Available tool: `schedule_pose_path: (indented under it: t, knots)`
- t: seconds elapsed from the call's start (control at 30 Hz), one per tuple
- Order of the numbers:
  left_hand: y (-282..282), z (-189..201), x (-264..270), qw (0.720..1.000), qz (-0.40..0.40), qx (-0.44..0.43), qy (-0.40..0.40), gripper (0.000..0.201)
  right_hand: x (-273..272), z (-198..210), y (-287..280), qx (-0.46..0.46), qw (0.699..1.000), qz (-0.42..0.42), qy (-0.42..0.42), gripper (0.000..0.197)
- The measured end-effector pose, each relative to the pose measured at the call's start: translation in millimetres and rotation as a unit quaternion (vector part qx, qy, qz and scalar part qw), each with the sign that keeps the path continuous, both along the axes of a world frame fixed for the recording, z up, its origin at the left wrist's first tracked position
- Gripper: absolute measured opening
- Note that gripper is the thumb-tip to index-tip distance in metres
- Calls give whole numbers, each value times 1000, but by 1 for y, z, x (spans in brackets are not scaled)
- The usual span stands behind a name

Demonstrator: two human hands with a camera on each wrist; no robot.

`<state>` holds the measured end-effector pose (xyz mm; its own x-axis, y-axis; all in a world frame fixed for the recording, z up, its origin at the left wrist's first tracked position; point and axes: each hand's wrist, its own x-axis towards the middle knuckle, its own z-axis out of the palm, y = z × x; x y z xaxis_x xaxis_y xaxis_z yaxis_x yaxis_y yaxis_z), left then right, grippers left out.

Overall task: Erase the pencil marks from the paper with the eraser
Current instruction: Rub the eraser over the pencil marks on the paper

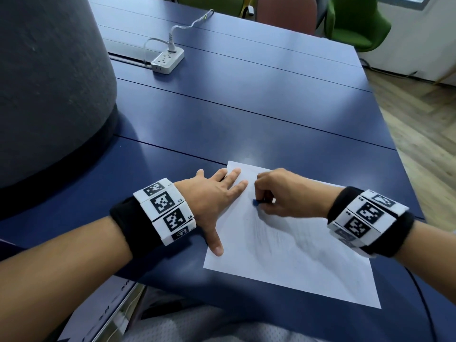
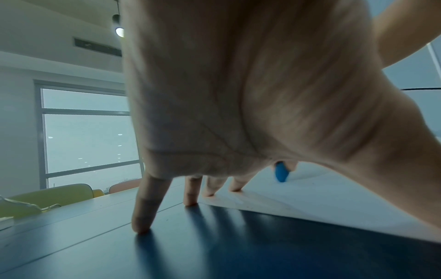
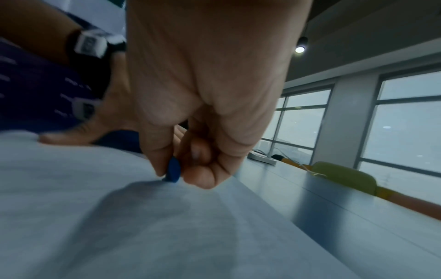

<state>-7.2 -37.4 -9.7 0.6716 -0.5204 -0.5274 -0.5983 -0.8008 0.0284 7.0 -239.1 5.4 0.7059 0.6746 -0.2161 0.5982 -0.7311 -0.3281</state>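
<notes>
A white sheet of paper (image 1: 283, 255) lies on the blue table (image 1: 222, 114), with faint grey pencil marks (image 1: 269, 233) across its middle. My right hand (image 1: 278, 191) pinches a small blue eraser (image 1: 256, 202) between thumb and curled fingers, its tip down on the paper's upper part. The eraser (image 3: 173, 172) shows the same way in the right wrist view, and the eraser (image 2: 281, 172) peeks out beyond my left palm. My left hand (image 1: 214, 196) lies flat with spread fingers (image 2: 143, 207); two fingertips and the thumb press the paper's left edge, the others touch the table.
A white power strip (image 1: 167, 60) with a plugged cable sits at the far end of the table. A large grey rounded object (image 1: 49, 82) fills the left side. Green and red chairs (image 1: 352, 23) stand beyond the table; wooden floor lies to the right.
</notes>
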Motion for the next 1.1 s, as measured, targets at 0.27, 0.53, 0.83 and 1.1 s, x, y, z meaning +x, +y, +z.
schedule_pose_path:
  t: [0.27,0.53,0.83,1.1]
  knots:
    - [0,1,0,1000,2,-2,5,152,7,3,3,-16,999,-21,32,15]
    - [0,-2,0,1000,2,-4,7,153,2,4,4,2,995,-63,80,13]
    - [1,-3,1,1000,0,-5,5,154,-2,5,5,-7,998,-45,52,13]
    - [1,-1,2,1000,4,-3,13,154,-15,9,7,-25,991,-37,127,11]
